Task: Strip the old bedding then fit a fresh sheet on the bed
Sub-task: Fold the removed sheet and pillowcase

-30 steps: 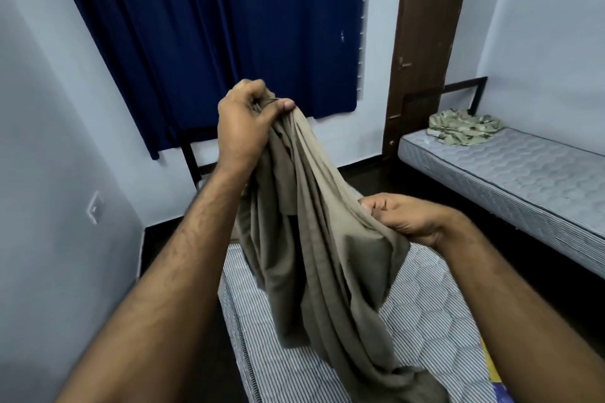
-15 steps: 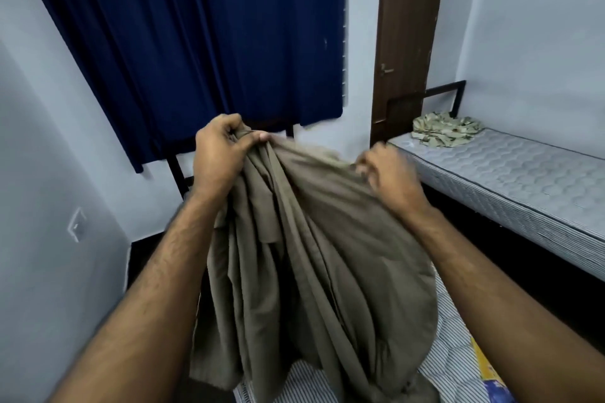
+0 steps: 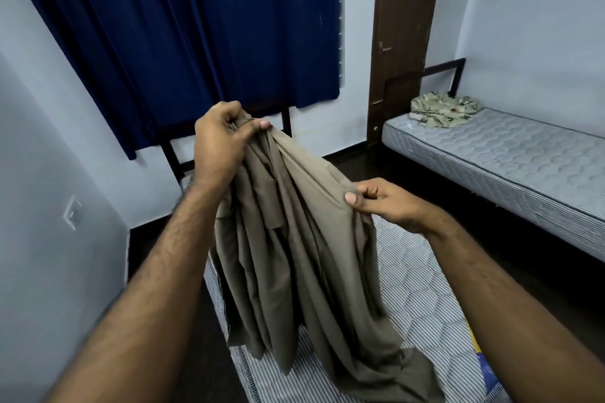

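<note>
Olive-brown sheet (image 3: 294, 239) bunched, hanging in folds, lower end touching bare striped mattress (image 3: 419, 298).

There are two hands, the left hand (image 3: 220, 141) and the right hand (image 3: 389, 204). There is one brown sheet (image 3: 301, 255). There are two beds: one striped mattress (image 3: 415, 298) and one grey mattress (image 3: 510, 167). One crumpled cloth (image 3: 443, 109) lies at the grey mattress's far end. One blue curtain (image 3: 196, 26) hangs. There is one brown door (image 3: 404, 26).
</note>
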The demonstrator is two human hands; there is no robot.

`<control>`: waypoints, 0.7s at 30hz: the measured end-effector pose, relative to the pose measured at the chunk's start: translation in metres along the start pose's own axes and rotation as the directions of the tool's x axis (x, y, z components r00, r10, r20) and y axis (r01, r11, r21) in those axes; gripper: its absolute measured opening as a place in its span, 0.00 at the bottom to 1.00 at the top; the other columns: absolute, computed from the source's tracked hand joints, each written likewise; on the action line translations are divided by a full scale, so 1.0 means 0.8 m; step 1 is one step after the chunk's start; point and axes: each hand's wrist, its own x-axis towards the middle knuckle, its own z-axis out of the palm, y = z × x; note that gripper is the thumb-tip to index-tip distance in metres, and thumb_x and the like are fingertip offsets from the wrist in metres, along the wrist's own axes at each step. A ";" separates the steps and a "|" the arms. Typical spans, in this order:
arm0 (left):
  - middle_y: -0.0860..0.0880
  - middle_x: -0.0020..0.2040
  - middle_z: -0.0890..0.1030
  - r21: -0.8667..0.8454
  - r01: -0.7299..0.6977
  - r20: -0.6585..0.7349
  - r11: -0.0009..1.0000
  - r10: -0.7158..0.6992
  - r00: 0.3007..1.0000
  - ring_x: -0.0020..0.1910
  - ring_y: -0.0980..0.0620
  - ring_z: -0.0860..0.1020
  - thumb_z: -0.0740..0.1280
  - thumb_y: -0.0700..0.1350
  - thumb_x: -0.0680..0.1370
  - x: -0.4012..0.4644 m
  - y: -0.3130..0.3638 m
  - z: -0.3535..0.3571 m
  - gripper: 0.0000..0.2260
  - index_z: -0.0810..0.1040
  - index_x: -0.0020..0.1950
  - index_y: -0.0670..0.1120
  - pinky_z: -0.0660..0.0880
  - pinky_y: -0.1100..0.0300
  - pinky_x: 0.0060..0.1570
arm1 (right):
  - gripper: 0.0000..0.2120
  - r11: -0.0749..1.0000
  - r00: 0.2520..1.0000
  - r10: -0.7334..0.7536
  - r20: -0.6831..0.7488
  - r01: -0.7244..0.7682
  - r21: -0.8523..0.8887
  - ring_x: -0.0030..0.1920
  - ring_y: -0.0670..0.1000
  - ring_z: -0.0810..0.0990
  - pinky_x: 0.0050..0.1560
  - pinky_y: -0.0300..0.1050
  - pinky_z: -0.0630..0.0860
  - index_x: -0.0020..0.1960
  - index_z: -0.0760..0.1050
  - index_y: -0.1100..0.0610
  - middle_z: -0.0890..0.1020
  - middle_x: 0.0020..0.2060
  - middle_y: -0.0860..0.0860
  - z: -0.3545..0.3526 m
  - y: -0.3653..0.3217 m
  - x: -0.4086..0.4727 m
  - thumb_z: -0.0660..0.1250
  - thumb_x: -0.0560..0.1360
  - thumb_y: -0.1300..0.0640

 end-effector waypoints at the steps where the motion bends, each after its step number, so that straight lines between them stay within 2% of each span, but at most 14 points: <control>1: 0.49 0.42 0.80 -0.008 0.000 -0.001 1.000 0.000 1.000 0.44 0.52 0.78 0.77 0.55 0.72 0.000 0.001 0.000 0.16 0.76 0.37 0.45 0.76 0.58 0.45 | 0.26 0.998 0.999 0.006 -0.049 -0.003 0.059 0.46 0.56 0.76 0.46 0.48 0.74 0.51 0.77 0.71 0.81 0.47 0.68 0.002 0.006 0.003 0.69 0.78 0.45; 3: 0.48 0.42 0.81 -0.015 -0.001 0.005 1.000 0.001 1.000 0.45 0.52 0.79 0.77 0.54 0.72 -0.001 0.002 0.000 0.16 0.76 0.37 0.44 0.76 0.59 0.46 | 0.28 0.988 0.988 0.037 -0.147 -0.015 0.152 0.41 0.54 0.74 0.42 0.41 0.68 0.47 0.74 0.75 0.81 0.40 0.69 0.006 0.011 0.004 0.66 0.81 0.46; 4: 0.48 0.43 0.81 -0.017 0.003 0.014 1.000 -0.003 1.000 0.45 0.51 0.79 0.77 0.54 0.73 -0.001 0.001 0.000 0.17 0.77 0.38 0.43 0.76 0.59 0.46 | 0.24 0.987 0.983 0.057 -0.174 -0.029 0.160 0.37 0.50 0.76 0.40 0.39 0.70 0.45 0.75 0.72 0.82 0.36 0.64 0.005 0.009 0.004 0.63 0.83 0.50; 5: 0.47 0.43 0.81 -0.017 0.004 0.025 1.000 -0.003 1.000 0.45 0.51 0.79 0.77 0.53 0.73 -0.002 0.001 -0.001 0.17 0.77 0.38 0.42 0.76 0.58 0.46 | 0.21 0.993 0.984 0.060 -0.170 -0.041 0.112 0.36 0.47 0.76 0.38 0.38 0.70 0.44 0.78 0.68 0.82 0.35 0.57 0.004 0.003 0.003 0.62 0.83 0.51; 7: 0.46 0.42 0.81 -0.018 -0.002 0.057 1.000 0.003 0.998 0.44 0.50 0.79 0.78 0.52 0.72 -0.003 -0.001 -0.002 0.17 0.77 0.39 0.40 0.76 0.56 0.47 | 0.21 0.994 0.983 0.079 -0.167 -0.090 -0.058 0.37 0.49 0.73 0.37 0.41 0.66 0.43 0.81 0.63 0.80 0.34 0.59 -0.008 -0.008 0.010 0.63 0.82 0.46; 9: 0.45 0.42 0.80 -0.017 -0.020 0.127 1.000 0.022 0.992 0.43 0.50 0.78 0.79 0.52 0.71 -0.005 -0.001 0.000 0.18 0.77 0.38 0.39 0.75 0.54 0.46 | 0.20 0.963 0.925 0.041 -0.379 -0.138 -0.232 0.39 0.49 0.74 0.38 0.41 0.68 0.45 0.82 0.64 0.81 0.36 0.59 -0.034 -0.016 0.028 0.66 0.81 0.46; 10: 0.45 0.42 0.79 -0.004 -0.038 0.180 0.999 0.038 0.983 0.43 0.50 0.78 0.79 0.52 0.71 -0.007 0.000 0.002 0.19 0.76 0.38 0.40 0.75 0.53 0.46 | 0.17 0.928 0.826 -0.064 -0.561 -0.158 -0.339 0.40 0.48 0.76 0.39 0.40 0.70 0.45 0.82 0.63 0.81 0.36 0.54 -0.046 -0.029 0.035 0.67 0.81 0.49; 11: 0.47 0.41 0.78 0.019 -0.066 0.232 0.998 0.060 0.971 0.43 0.50 0.77 0.79 0.53 0.70 -0.009 0.001 0.004 0.19 0.74 0.37 0.41 0.75 0.51 0.45 | 0.13 0.879 0.648 -0.230 -0.726 -0.181 -0.440 0.42 0.47 0.78 0.41 0.39 0.72 0.47 0.83 0.61 0.82 0.38 0.51 -0.060 -0.039 0.042 0.67 0.80 0.52; 13: 0.51 0.41 0.77 0.066 -0.131 0.281 0.989 0.107 0.954 0.44 0.50 0.76 0.78 0.56 0.70 -0.013 0.002 0.008 0.20 0.72 0.35 0.46 0.76 0.46 0.45 | 0.10 0.813 0.217 -0.523 -0.824 -0.162 -0.559 0.41 0.47 0.78 0.45 0.40 0.74 0.50 0.85 0.56 0.82 0.40 0.50 -0.070 -0.075 0.040 0.64 0.80 0.56; 14: 0.53 0.41 0.76 0.079 -0.154 0.277 0.985 0.127 0.952 0.44 0.50 0.76 0.78 0.58 0.70 -0.014 0.002 0.010 0.19 0.73 0.35 0.47 0.76 0.44 0.46 | 0.11 0.799 0.114 -0.580 -0.807 -0.114 -0.591 0.40 0.47 0.77 0.44 0.41 0.73 0.50 0.84 0.55 0.82 0.39 0.51 -0.071 -0.085 0.039 0.63 0.81 0.57; 15: 0.54 0.41 0.76 0.089 -0.170 0.269 0.981 0.141 0.953 0.45 0.50 0.76 0.77 0.58 0.70 -0.014 0.003 0.011 0.19 0.73 0.36 0.48 0.76 0.44 0.46 | 0.11 0.788 0.127 -0.606 -0.785 -0.038 -0.615 0.39 0.47 0.78 0.44 0.41 0.74 0.50 0.84 0.55 0.82 0.39 0.50 -0.065 -0.095 0.038 0.62 0.80 0.59; 16: 0.55 0.42 0.76 0.100 -0.186 0.265 0.977 0.154 0.952 0.46 0.50 0.76 0.77 0.58 0.71 -0.014 0.003 0.013 0.18 0.74 0.36 0.49 0.76 0.43 0.46 | 0.11 0.788 0.232 -0.607 -0.760 0.051 -0.614 0.39 0.46 0.79 0.45 0.42 0.77 0.50 0.83 0.55 0.82 0.40 0.48 -0.055 -0.096 0.040 0.62 0.79 0.62; 19: 0.55 0.43 0.77 0.131 -0.265 0.315 0.955 0.214 0.925 0.48 0.51 0.75 0.77 0.58 0.71 -0.015 0.012 0.019 0.16 0.75 0.38 0.50 0.76 0.43 0.47 | 0.09 0.852 0.713 -0.446 -0.540 0.155 -0.499 0.49 0.39 0.82 0.57 0.50 0.80 0.56 0.82 0.53 0.84 0.49 0.44 -0.016 -0.073 0.050 0.66 0.80 0.61; 21: 0.55 0.44 0.77 0.156 -0.347 0.379 0.925 0.268 0.886 0.49 0.51 0.73 0.77 0.59 0.71 -0.018 0.023 0.024 0.17 0.76 0.39 0.48 0.75 0.43 0.47 | 0.15 0.888 0.891 -0.316 -0.325 0.156 -0.432 0.62 0.40 0.78 0.66 0.50 0.76 0.67 0.77 0.50 0.81 0.61 0.45 0.006 -0.057 0.056 0.67 0.81 0.53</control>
